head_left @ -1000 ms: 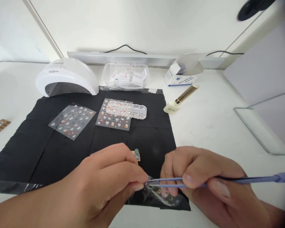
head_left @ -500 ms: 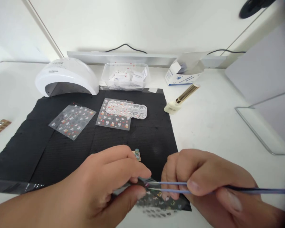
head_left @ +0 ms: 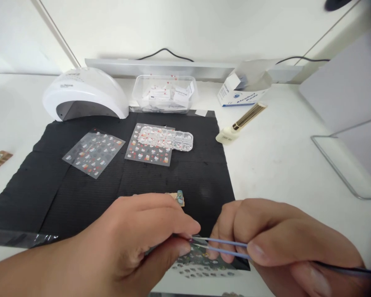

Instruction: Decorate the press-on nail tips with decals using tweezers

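Head view shows the right hand (head_left: pixel 284 243) squeezing blue tweezers (head_left: pixel 222 247) in a tight grip, their tips at a sticker sheet (head_left: pixel 200 266). The left hand (head_left: pixel 136 243) pinches that sheet's edge. A second ago the sheet lay flatter; now it is lifted and shows more, so a sticker may be peeling off. Underneath lies a black mat (head_left: pixel 64 194) on the white counter (head_left: pixel 281 156), with a nail lamp (head_left: pixel 83 95) behind.
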Demonstrator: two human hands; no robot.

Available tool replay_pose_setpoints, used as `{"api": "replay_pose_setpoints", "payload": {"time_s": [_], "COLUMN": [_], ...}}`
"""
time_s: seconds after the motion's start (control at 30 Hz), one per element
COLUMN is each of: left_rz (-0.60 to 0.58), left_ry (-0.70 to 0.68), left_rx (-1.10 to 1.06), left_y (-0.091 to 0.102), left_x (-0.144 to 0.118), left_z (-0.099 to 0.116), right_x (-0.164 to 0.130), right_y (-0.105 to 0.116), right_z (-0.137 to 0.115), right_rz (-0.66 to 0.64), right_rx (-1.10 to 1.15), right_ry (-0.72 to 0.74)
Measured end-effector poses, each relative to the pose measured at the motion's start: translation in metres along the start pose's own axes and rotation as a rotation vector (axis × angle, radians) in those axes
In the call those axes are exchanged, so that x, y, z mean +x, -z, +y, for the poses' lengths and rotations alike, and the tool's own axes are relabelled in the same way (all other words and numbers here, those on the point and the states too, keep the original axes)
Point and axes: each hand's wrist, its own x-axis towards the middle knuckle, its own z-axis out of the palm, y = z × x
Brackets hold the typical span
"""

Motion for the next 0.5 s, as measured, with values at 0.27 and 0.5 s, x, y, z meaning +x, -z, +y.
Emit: {"api": "replay_pose_setpoints", "payload": {"time_s": [0.27, 0.5], "left_rz": [-0.078, -0.107], "left_ry": [0.038, 0.088], "left_rx": [-0.012, -0.026], "left_y": [0.0018, 0.0043], "left_x": [0.0001, -0.0009], "left_z": [-0.0001, 0.0002], "right_x": [0.0036, 0.0026], "right_y": [-0.0048, -0.0016], "right_z": [-0.0018, -0.0016], "right_rz": [0.018, 0.003], "right_rx": [-0.02, -0.032], "right_ry": [-0.004, -0.045]}}
